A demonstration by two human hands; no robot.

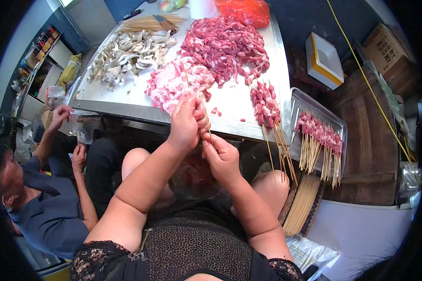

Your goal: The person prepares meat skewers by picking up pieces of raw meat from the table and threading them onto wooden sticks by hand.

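Note:
Just past the table's front edge, my left hand [187,121] is closed around the upper part of a thin bamboo skewer [208,123]. Lower down, my right hand [222,157] pinches the same stick between thumb and fingers. Any meat within the left fist is hidden. Right beyond that fist lies a heap of pale, fatty meat pieces [172,82]. A larger pile of dark red meat strips [225,45] is behind it. Several loaded meat skewers [265,102] rest at the table's right corner, their sticks overhanging the edge.
Grey-white sliced pieces [130,58] cover the white table's [119,100] left side, with a knife [164,24] on loose sticks behind. To the right are a metal tray [295,140] of finished skewers and a box of bare sticks [302,203]. A co-worker [52,210] sits left.

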